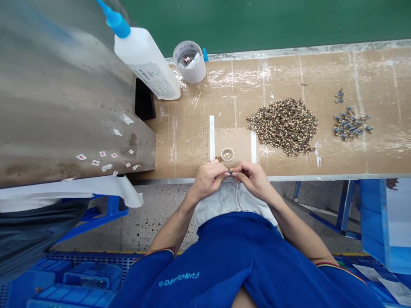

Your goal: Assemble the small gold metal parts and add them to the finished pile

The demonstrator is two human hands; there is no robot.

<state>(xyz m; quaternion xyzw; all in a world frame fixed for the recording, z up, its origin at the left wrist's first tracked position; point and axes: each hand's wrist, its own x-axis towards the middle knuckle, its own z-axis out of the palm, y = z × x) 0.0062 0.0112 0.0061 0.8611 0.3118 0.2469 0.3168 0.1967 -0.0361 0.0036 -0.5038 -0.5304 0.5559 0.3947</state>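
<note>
1. Two hands held a tiny dark part (230, 172) in a narrow pinch — left hand (207, 179), right hand (254, 179) — just over the bench edge (321, 177).
2. Just beyond lay a small round dish (227, 154) on a cardboard pad (237, 143), with a speckled heap of small parts (282, 127) to its right.

Seen from above, a person's left hand (207, 179) and right hand (253, 179) pinched a tiny dark part (230, 172) between them, at the edge of a tan cardboard-covered surface (337, 72). Just beyond sat a small round dish (227, 154). To the right lay a heap of speckled brown pieces (282, 127) and a smaller cluster of blue pieces (349, 124).
</note>
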